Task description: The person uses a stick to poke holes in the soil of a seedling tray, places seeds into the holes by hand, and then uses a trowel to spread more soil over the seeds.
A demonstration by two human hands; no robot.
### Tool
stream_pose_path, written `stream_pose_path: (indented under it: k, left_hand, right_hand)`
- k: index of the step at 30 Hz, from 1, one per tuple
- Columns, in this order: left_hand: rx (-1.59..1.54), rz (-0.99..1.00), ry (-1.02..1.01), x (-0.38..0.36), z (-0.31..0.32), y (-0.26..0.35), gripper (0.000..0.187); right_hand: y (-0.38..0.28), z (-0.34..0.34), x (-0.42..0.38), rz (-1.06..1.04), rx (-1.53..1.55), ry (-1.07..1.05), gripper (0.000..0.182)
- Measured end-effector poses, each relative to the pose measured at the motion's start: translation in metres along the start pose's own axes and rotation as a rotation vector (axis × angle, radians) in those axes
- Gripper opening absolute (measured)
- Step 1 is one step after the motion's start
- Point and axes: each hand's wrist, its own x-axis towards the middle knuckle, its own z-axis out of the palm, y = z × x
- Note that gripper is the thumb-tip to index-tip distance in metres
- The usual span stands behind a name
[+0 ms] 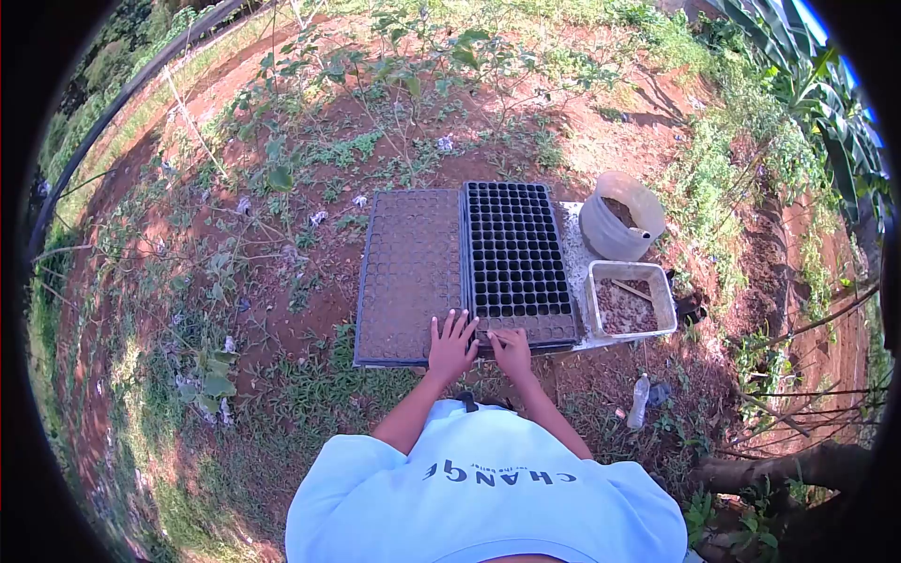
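Observation:
My left hand lies with its fingers spread on the near right corner of a soil-filled seedling tray. Beside it, my right hand has its fingers drawn together at the near end of a black seedling tray. Soil covers this tray's nearest rows, while the cells farther up are bare black. Anything between my right fingertips is too small to make out.
Right of the trays, a rectangular tub holds reddish-brown grains and a small stick. Behind it stands a translucent bucket with dark material inside. A plastic bottle is on the ground; leafy plants grow beyond the trays.

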Motion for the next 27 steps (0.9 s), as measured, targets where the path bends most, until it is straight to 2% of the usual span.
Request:
stream_pose_path:
  k: [9, 12, 17, 27]
  left_hand:
    - [0.013, 0.003, -0.005, 0.003, 0.002, -0.002, 0.055]
    - [0.017, -0.001, -0.018, 0.000, 0.001, -0.001, 0.055]
    - [0.023, -0.001, -0.024, 0.002, 0.001, -0.002, 0.056]
    - [0.019, 0.013, -0.004, -0.001, -0.001, -0.001, 0.055]
  right_hand:
    - [0.007, 0.002, 0.003, -0.043, -0.017, -0.062, 0.015]
    - [0.003, 0.000, 0.002, 0.045, -0.025, -0.091, 0.015]
    - [0.012, 0.006, 0.001, -0.099, -0.016, -0.038, 0.014]
    - [-0.002, 0.000, -0.006, -0.031, -0.028, 0.033, 0.013]
